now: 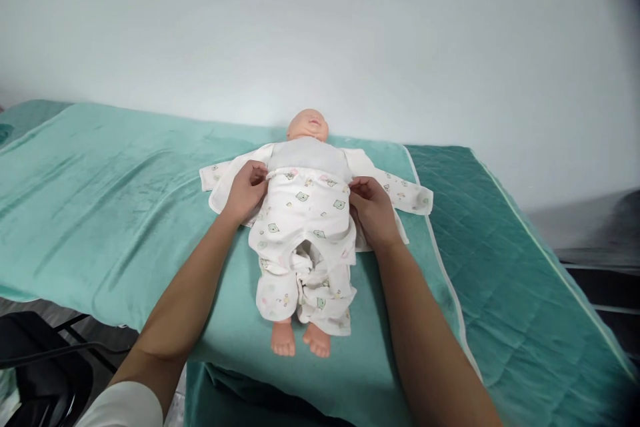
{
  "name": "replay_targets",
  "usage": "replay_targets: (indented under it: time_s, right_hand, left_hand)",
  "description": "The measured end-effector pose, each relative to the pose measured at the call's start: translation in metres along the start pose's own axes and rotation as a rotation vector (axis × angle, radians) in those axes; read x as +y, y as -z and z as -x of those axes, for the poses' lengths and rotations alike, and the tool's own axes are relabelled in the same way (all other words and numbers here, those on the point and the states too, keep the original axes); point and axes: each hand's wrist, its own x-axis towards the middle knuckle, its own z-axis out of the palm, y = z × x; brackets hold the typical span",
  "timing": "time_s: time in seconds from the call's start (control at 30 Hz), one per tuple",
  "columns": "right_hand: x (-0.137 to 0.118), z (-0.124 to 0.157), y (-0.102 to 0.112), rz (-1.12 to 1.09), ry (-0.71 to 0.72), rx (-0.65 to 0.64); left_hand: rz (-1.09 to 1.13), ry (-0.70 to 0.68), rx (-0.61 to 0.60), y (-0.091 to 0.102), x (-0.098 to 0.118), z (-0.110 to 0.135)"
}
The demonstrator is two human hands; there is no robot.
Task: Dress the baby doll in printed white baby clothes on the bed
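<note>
A baby doll (308,125) lies on its back, head toward the wall and bare feet (283,339) toward me. Printed white baby trousers (305,203) cover it from the waist to above the ankles. Under its back a white jacket (407,197) is spread open, sleeves out to both sides; the chest is light grey. My left hand (249,188) pinches the trousers' waistband at the doll's left-hand side in view. At the opposite end of the waistband, my right hand (371,208) has its fingers curled on the edge, thumb and fingertips partly hidden.
A light green blanket (100,200) covers the bed, with a darker quilted cover (505,267) at the right. Behind stands a white wall (320,27). A black chair (45,360) is at the lower left, below the bed's edge.
</note>
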Motion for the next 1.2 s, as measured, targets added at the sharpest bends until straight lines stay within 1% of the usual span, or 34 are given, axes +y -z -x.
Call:
replay_targets:
  time_s: [0.07, 0.1, 0.17, 0.23, 0.37, 0.47, 0.57, 0.67, 0.83, 0.93, 1.0, 1.03, 1.1, 1.2]
  right_hand:
    - [-0.002, 0.001, -0.004, 0.112, 0.150, 0.091]
    - [-0.005, 0.002, -0.006, 0.155, 0.212, 0.097]
    - [-0.010, 0.003, -0.008, 0.208, 0.272, 0.033]
    - [-0.015, 0.003, -0.007, 0.235, 0.259, -0.074]
    - [-0.021, 0.003, -0.001, 0.230, 0.183, -0.246]
    - [-0.025, 0.002, 0.003, 0.260, 0.155, -0.328]
    - [-0.028, 0.001, 0.004, 0.331, 0.167, -0.387]
    - [-0.028, 0.001, 0.003, 0.362, 0.160, -0.391]
    - [-0.025, 0.001, 0.001, 0.351, 0.125, -0.338]
    - [-0.024, 0.002, -0.001, 0.352, 0.218, -0.313]
    - [-0.025, 0.002, -0.002, 0.370, 0.304, -0.326]
    - [-0.026, 0.001, -0.002, 0.382, 0.325, -0.338]
    - [-0.028, 0.001, -0.003, 0.399, 0.312, -0.358]
    - [-0.031, -0.001, -0.003, 0.417, 0.264, -0.373]
  left_hand:
    - [-0.138, -0.185, 0.045, -0.001, 0.003, 0.001]
    - [-0.188, -0.256, 0.045, -0.001, 0.005, 0.001]
    - [-0.234, -0.332, 0.024, -0.001, 0.009, 0.002]
    - [-0.234, -0.333, -0.024, -0.001, 0.012, 0.002]
    - [-0.209, -0.271, -0.173, 0.003, 0.017, 0.000]
    - [-0.145, -0.257, -0.264, 0.004, 0.019, -0.002]
    - [-0.133, -0.249, -0.312, 0.005, 0.020, -0.002]
    - [-0.172, -0.259, -0.306, 0.003, 0.021, -0.001]
    - [-0.305, -0.364, -0.256, -0.001, 0.022, 0.001]
    - [-0.486, -0.470, -0.149, -0.005, 0.022, 0.004]
    - [-0.596, -0.538, -0.078, -0.008, 0.022, 0.006]
    - [-0.625, -0.559, -0.065, -0.009, 0.022, 0.007]
    - [-0.627, -0.572, -0.081, -0.010, 0.022, 0.007]
    - [-0.564, -0.546, -0.122, -0.012, 0.022, 0.005]
